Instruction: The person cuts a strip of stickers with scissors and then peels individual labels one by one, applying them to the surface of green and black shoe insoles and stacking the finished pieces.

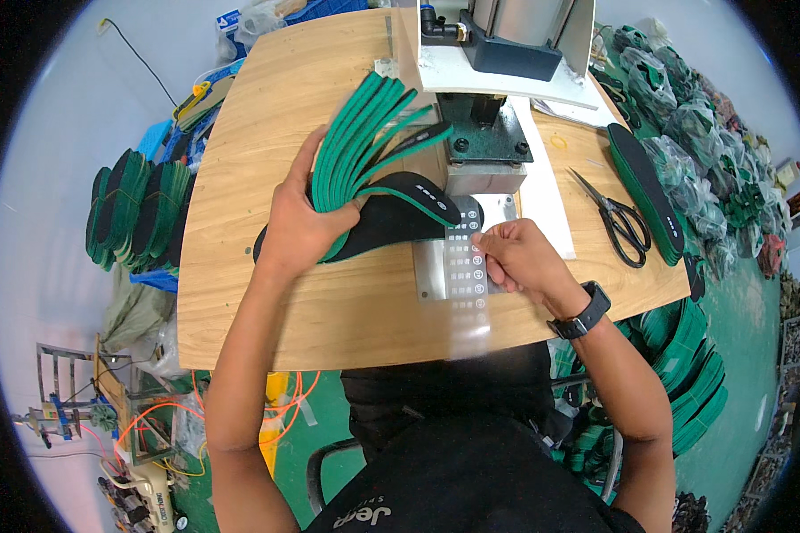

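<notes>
While fanned stack of green-black insoles sits under my left grip, closed on it at tabletop centre, right grip pinches clear sticker strip; press at 12 o'clock, scissors at 3 o'clock.

Black scissors and a lone insole on the wooden table

A single head-worn fisheye view looks steeply down from just above the seated person's chest onto the wooden worktable, close enough that both forearms rise from the lower edge. It faces forward toward the press machine at top; floor and insole stacks curve along the rim
</notes>
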Tool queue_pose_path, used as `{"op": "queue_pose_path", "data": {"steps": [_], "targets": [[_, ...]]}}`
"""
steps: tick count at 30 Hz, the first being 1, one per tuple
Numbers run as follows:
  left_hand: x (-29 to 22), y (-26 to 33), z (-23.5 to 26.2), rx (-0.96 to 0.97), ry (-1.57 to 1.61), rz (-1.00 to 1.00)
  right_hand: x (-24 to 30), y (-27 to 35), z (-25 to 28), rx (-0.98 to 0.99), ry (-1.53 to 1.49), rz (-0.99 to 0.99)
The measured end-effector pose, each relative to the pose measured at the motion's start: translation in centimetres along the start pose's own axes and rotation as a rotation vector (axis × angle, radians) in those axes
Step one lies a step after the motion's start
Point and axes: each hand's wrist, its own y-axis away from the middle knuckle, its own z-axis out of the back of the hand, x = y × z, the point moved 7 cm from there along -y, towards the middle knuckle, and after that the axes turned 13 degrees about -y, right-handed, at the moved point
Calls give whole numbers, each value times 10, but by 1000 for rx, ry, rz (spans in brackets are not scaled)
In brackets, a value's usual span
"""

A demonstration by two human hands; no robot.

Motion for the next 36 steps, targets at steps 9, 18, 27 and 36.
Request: {"op": "queue_pose_path", "data": {"steps": [9,18,27,36], "targets": [[-6,2,2,15,-19,11,15,3,-7,99,204,354],[-2,7,6,1,13,42,10,-2,-7,77,96,181],[-2,4,-6,28,-330,-13,30,10,-17,129,461,695],[-13,1,-28,190,-759,-220,24,16,-16,69,126,215]]}}
